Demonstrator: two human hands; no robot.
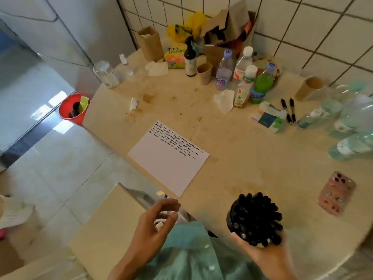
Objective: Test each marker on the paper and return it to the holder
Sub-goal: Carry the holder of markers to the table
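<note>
While cupped from below by the right hand (pixel 268 253), fingers curled around its base, black round holder (pixel 238 217) packed with black markers (pixel 260 217), caps fanned outward, just above the near edge of the beige round desk (pixel 242 162). Left hand (pixel 155 221) beside it, off the desk edge, over a pale green garment; fingers loosely curled, thumb and fingertips close together, with something small and white between them, too blurred to name. White paper (pixel 167 168) flat on the desk beyond both hands, well apart from the holder, its upper part covered with rows of short black squiggles. Farther back: plastic bottles (pixel 242 77), paper cups, crumpled tissues, two black pens (pixel 288 112) beside a tissue pack. Pink phone (pixel 337 193) to the right of the holder. Red bin (pixel 73 108) on the floor left of the desk.
</note>
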